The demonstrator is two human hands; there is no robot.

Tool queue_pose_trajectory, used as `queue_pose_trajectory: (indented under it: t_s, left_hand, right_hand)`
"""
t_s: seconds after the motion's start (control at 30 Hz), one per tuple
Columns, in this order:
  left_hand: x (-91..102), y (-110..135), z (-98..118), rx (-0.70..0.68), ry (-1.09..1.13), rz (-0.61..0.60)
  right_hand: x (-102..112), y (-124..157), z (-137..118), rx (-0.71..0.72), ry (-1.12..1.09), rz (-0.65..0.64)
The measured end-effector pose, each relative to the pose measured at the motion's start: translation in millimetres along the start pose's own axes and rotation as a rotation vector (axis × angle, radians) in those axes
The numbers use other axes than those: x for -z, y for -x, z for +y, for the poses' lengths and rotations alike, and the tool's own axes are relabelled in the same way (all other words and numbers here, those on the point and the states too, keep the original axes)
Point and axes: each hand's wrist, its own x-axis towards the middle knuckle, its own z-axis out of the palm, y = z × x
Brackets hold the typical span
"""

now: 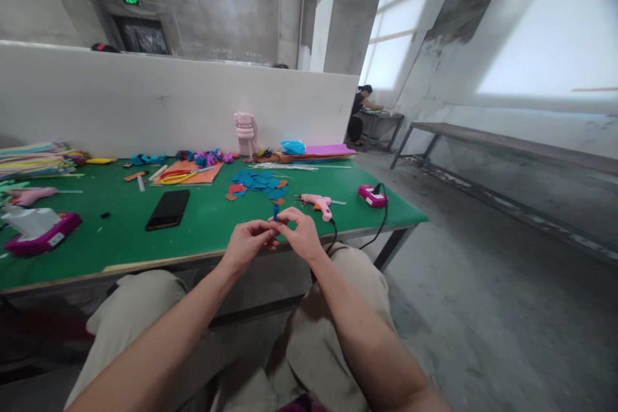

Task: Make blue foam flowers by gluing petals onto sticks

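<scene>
Near the front edge of the green table, my left hand (248,241) and my right hand (300,232) meet with their fingertips pinched together. A small rolled blue piece (276,210), perhaps of paper or felt, stands upright between them. Both hands seem to grip it, though its lower end is hidden by the fingers. Just beyond lies a loose heap of blue cut pieces (258,181), with a few brown and red ones among them. To the right of my right hand rests a pink hot glue gun (318,203), its black cord running off the table edge.
A black phone (168,209) lies left of my hands. Behind it, yellow-handled scissors (186,177) rest on an orange sheet (212,174). A magenta box (372,196) sits at the right end. Another pink glue gun (31,196) lies far left. A person (360,109) sits beyond the partition.
</scene>
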Motion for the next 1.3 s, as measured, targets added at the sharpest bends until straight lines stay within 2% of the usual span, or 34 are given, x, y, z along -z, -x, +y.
queue_pose_trajectory:
  t_s: [0.2,0.33,0.5,0.63,0.8,0.87,0.97,1.07,1.17,1.3]
  left_hand:
    - [-2.8,2,-1,0.031,0.042,0.028]
    - [2.0,-1,2,0.068,-0.026,0.034]
    - [8.3,-4,8,-0.065,-0.140,0.135]
    - [9.1,-5,8,-0.073,-0.192,0.158]
    - [11.6,-7,5,-0.108,-0.116,0.230]
    - [11.5,-6,6,-0.115,-0.103,0.207]
    - [10.9,-4,9,-0.118,-0.168,0.100]
    - [14.9,-7,18,-0.128,-0.185,0.117]
    - [26.8,-21,36,-0.178,-0.126,0.164]
    - [48.3,-50,63,-0.215,-0.072,0.095]
  right_hand:
    - [-1,0,6,-0.062,-0.023,-0.029]
    - [0,-1,12,-0.121,-0.031,-0.001]
    - [0,0,14,-0.161,-0.041,-0.059]
    - [-3,2,11,-0.156,-0.009,-0.120]
    - [-4,4,11,-0.209,-0.069,-0.191]
    - [-5,4,10,-0.229,-0.116,-0.200]
    - [-8,5,9,-0.255,-0.183,-0.208]
    - [-10,6,9,-0.301,-0.216,-0.205]
    - [-6,4,11,-0.327,-0.191,-0.209]
    - [5,-8,15,-0.304,-0.103,-0.190]
